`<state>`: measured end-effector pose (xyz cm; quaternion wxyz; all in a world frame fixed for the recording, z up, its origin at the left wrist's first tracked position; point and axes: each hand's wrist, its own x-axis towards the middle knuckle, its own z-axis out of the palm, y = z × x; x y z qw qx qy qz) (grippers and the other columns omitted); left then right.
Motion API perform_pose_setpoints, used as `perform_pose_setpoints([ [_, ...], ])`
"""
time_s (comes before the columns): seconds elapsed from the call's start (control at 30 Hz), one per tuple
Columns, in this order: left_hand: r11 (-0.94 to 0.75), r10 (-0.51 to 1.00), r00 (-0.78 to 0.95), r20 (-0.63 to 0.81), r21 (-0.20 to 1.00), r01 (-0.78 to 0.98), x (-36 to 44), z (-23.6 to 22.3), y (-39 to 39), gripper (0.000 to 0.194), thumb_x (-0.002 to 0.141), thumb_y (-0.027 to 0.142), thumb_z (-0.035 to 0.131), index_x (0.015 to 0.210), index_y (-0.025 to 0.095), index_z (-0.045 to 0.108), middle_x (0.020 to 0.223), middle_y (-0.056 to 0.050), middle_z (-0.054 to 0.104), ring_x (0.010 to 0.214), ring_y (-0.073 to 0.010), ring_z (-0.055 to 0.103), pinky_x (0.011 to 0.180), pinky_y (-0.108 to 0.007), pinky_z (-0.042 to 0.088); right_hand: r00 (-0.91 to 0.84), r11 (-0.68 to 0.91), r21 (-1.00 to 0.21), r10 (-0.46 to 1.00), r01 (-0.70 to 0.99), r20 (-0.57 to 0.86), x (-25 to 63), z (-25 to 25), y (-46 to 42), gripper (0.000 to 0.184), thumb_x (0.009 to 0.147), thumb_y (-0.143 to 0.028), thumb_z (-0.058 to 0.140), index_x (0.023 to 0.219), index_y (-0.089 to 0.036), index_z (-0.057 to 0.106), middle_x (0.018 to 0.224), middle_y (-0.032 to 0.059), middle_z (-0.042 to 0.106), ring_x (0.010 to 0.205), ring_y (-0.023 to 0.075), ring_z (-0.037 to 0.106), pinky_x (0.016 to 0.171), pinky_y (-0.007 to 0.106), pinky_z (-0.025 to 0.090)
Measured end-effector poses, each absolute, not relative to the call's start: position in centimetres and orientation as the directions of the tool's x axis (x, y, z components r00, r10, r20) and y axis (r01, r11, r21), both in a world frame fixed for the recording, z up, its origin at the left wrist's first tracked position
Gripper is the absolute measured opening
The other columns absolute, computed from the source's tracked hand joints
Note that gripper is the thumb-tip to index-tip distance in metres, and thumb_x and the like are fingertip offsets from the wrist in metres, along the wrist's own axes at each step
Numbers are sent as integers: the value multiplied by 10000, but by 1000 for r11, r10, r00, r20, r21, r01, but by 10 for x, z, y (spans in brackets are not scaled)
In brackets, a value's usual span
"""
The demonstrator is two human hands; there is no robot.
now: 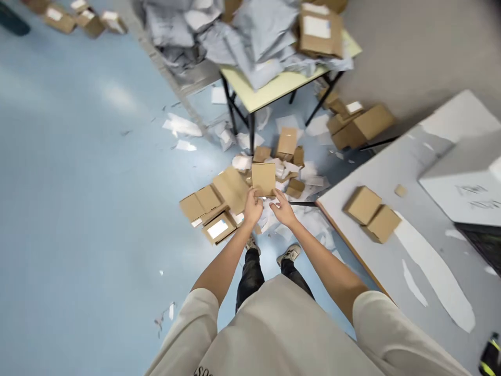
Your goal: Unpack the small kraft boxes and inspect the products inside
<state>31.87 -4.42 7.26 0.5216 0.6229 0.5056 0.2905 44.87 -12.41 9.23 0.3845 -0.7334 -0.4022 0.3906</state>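
Note:
A small flat cardboard box is up in front of me, over the litter on the floor. My left hand is closed on its lower left corner, with the thumb at the near edge. At the lower right corner, my right hand has its fingers against the box, and its thumb sits a little apart from the near edge. The undersides of the fingers are hidden. Behind the box lie several small cardboard boxes and torn white paper.
A yellow-topped table ahead bears grey mailing bags and a box. On the right-hand table are two small cartons and a large white box. Opened cartons lie on the blue floor to my left.

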Motion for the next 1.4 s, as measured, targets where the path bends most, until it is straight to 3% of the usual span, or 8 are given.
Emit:
perform_pose_setpoints([
  [0.23, -229, 749, 656, -93, 893, 388, 512, 131, -151, 569, 782, 82, 517, 1335, 213, 547, 1451, -86, 510, 1422, -251, 403, 1230, -444, 288, 619, -499, -769, 765, 399, -175, 604, 145, -263, 561, 851, -287, 549, 1402, -182, 519, 1467, 126, 449, 1394, 246, 406, 1169, 393, 348],
  [0.47, -416, 598, 779, -187, 759, 501, 613, 122, -221, 596, 763, 125, 558, 1358, 134, 527, 1455, -150, 480, 1404, -281, 421, 1212, -419, 322, 648, -642, -591, 720, 488, -247, 689, 163, -376, 394, 892, -231, 476, 1259, -184, 611, 1340, 121, 540, 1265, 238, 499, 1118, 356, 349],
  [0.57, -498, 552, 813, -187, 708, 501, 629, 117, -232, 578, 773, 162, 582, 1348, 152, 527, 1494, -143, 425, 1437, -284, 370, 1217, -414, 304, 820, -790, -477, 531, 386, -216, 717, 166, -422, 433, 902, -264, 476, 1321, -203, 565, 1497, 145, 387, 1379, 302, 363, 1143, 457, 288],
  [0.73, -588, 515, 829, -220, 612, 528, 665, 119, -230, 537, 787, 254, 621, 1312, 174, 535, 1440, -148, 445, 1378, -299, 430, 1177, -424, 343, 839, -935, -288, 321, 207, -440, 755, 159, -472, 780, 767, -237, 647, 1494, -255, 366, 1625, 165, 97, 1447, 431, 157, 1059, 622, 304],
  [1.0, -697, 440, 864, -246, 513, 501, 712, 136, -208, 522, 800, 238, 601, 1312, 187, 513, 1457, -165, 410, 1355, -331, 425, 1116, -472, 372, 868, -943, -286, 279, 168, -410, 782, 149, -468, 721, 822, -301, 619, 1496, -271, 367, 1625, 117, 148, 1342, 390, 296, 1041, 508, 380],
  [1.1, -751, 447, 879, -167, 464, 470, 723, 149, -215, 429, 809, 189, 564, 1238, 196, 556, 1465, -170, 410, 1394, -364, 354, 1131, -546, 311, 896, -952, -303, 169, 41, -410, 787, 146, -466, 744, 819, -349, 607, 1508, -271, 339, 1627, 120, 126, 1363, 391, 301, 1056, 532, 368],
  [1.27, -743, 38, 987, -155, 656, 131, 737, 161, -270, 353, 865, 135, 464, 1193, 211, 570, 1241, -99, 610, 1210, -228, 537, 1069, -383, 405, 867, -895, -372, -32, -246, -497, 790, 142, -480, 832, 842, -366, 512, 1574, -195, 156, 1538, 162, 324, 1348, 338, 395, 1055, 486, 408],
  [1.4, -779, -81, 982, -169, 625, 43, 743, 159, -311, 454, 839, 209, 580, 1289, 238, 527, 1383, -107, 537, 1305, -279, 463, 1101, -463, 354, 892, -899, -412, 58, -149, -449, 807, 146, -494, 816, 822, -305, 503, 1571, -178, 206, 1565, 130, 328, 1371, 315, 386, 1094, 445, 384],
])
